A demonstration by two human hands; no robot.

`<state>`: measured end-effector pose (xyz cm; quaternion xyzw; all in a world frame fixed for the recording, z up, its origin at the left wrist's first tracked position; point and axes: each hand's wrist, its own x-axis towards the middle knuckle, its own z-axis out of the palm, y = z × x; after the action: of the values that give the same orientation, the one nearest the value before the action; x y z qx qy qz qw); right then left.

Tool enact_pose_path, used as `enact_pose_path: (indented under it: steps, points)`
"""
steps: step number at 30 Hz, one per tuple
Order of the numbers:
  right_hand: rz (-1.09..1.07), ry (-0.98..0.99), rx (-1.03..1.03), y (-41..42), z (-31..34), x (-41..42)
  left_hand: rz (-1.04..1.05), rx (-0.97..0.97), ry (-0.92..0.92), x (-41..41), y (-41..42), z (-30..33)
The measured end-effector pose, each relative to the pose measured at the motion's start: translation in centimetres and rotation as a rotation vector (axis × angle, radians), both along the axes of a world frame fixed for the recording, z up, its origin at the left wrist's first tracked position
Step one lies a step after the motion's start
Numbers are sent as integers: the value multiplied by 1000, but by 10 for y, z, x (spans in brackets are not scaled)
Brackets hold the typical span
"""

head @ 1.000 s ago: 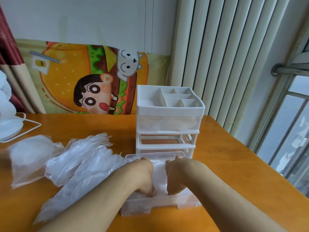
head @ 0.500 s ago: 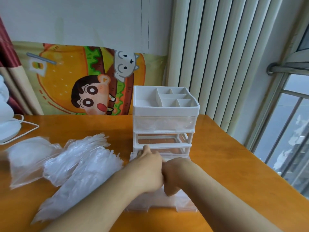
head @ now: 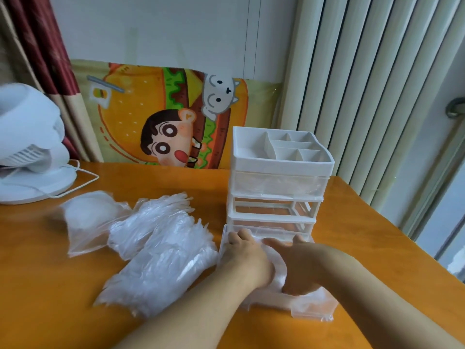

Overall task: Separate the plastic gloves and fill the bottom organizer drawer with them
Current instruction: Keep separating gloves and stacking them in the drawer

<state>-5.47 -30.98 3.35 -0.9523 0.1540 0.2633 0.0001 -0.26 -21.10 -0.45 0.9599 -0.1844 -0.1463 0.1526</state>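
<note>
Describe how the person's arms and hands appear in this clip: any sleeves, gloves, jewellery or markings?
Both forearms are bare as far as the frame shows, with no sleeves visible. The left hand and the right hand wear no gloves. No watch, ring, bracelet or marking shows on either, though the fingertips are partly hidden.

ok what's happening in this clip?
A person is packing plastic gloves into the pulled-out bottom drawer of a white desk organizer. Both hands are inside the drawer: the left hand and right hand press down on the gloves in it. A large loose pile of gloves waits on the orange table to the left.
</note>
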Motion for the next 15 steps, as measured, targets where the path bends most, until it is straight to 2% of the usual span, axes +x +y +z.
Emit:
enact_pose_path:
  steps: [4,7,10,12,13,15]
  points:
    - [9,-64,28,1,8,-9,-102,-98,91,-3,23,27]
    - [15,-200,62,5,20,-22,-213,-336,-48,-10,53,41]
    - [-24,-445,36,15,17,-31,-219,-586,-318,-8,95,43]
    - [-50,-663,4,21,9,-26,-162,-633,-459,6,124,39]
    - [-75,-771,11,24,8,-22,-121,-638,-482,12,137,36]
    - [-103,-906,58,34,5,-11,-69,-598,-401,22,156,25]
